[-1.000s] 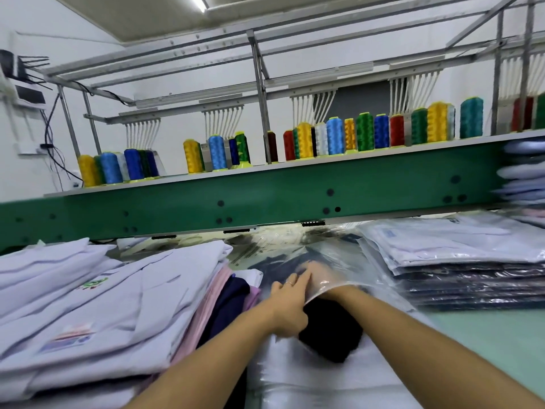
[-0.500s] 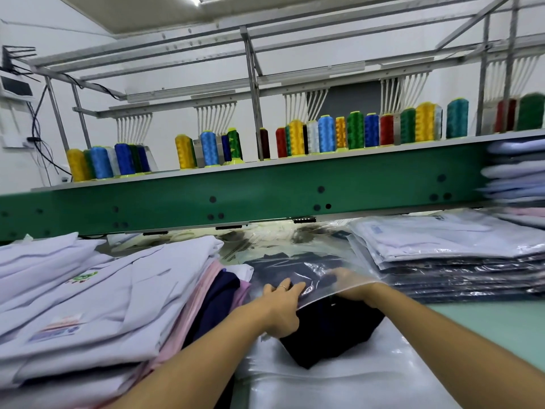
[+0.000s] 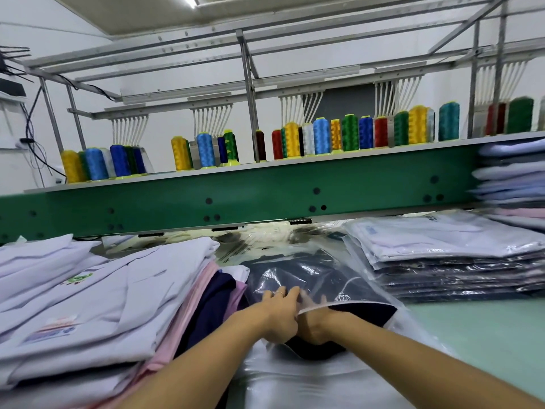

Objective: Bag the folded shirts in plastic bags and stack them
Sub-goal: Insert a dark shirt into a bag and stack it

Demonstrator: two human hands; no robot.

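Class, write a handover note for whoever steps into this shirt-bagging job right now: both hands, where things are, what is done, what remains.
Left hand pinches the mouth of the plastic bag open.
Right hand reaches into that mouth on the navy shirt; plastic hides its grip.
The shirt is mostly inside the bag, with its near end sticking out.
Done: bagged shirts are stacked at right.
Left to do: push this shirt fully in, stack it, then bag the unbagged pile at left.

The forearms (image 3: 206,358) are bare, and the left hand (image 3: 278,315) wears a thin ring (image 3: 280,293) on one finger.
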